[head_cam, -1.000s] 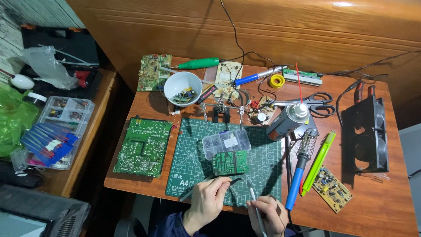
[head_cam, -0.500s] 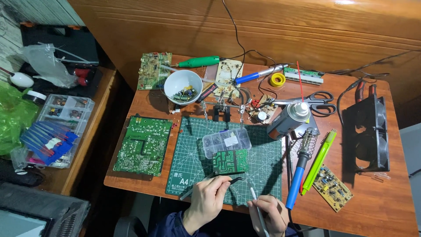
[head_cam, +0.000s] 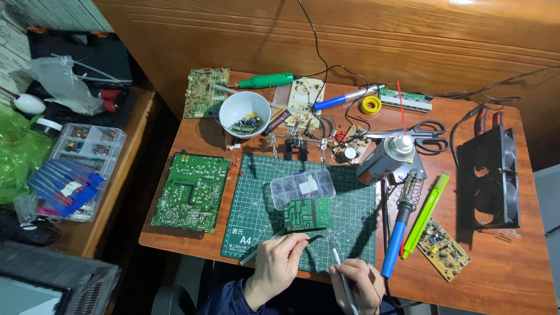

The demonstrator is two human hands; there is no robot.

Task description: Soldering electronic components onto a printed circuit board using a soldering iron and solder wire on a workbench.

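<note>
Holding black tweezers (head_cam: 291,238) in my left hand (head_cam: 273,269) and a thin white probe (head_cam: 338,265) in my right hand (head_cam: 357,284), both closed on them, I point the tips toward the small board (head_cam: 307,213) on the green mat (head_cam: 256,204). The board lies flat below the clear box (head_cam: 302,188); no tip touches it yet, so work on it looks barely begun.
</note>
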